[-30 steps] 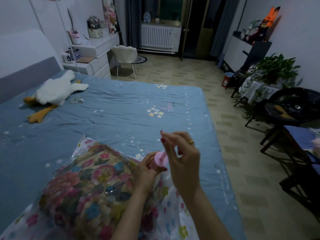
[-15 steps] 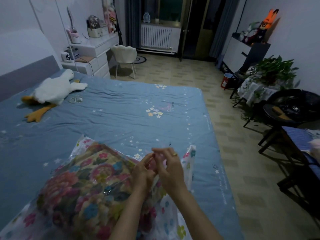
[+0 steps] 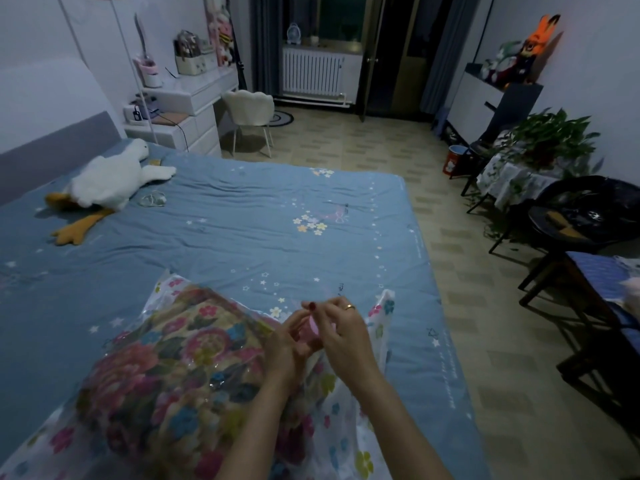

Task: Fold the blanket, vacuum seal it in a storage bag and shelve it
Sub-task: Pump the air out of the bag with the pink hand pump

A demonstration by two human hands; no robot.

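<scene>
Item: storage bag (image 3: 379, 327), clear plastic printed with small flowers, laid on the bed (image 3: 242, 223) and filled by a folded floral blanket (image 3: 166, 375), which bulges to the left of and below the fingers. Both hands are raised together over the bag's near right portion. A small pink round piece (image 3: 316, 325), likely the bag's valve cap, is pinched between the left hand (image 3: 289, 344) and the right hand (image 3: 341, 336); the fingers (image 3: 313, 306) of both are curled around it, so little of it is seen. A bag corner stands up just right of the fingers. A white plush goose (image 3: 110, 181) is seen far beyond them, upper left.
</scene>
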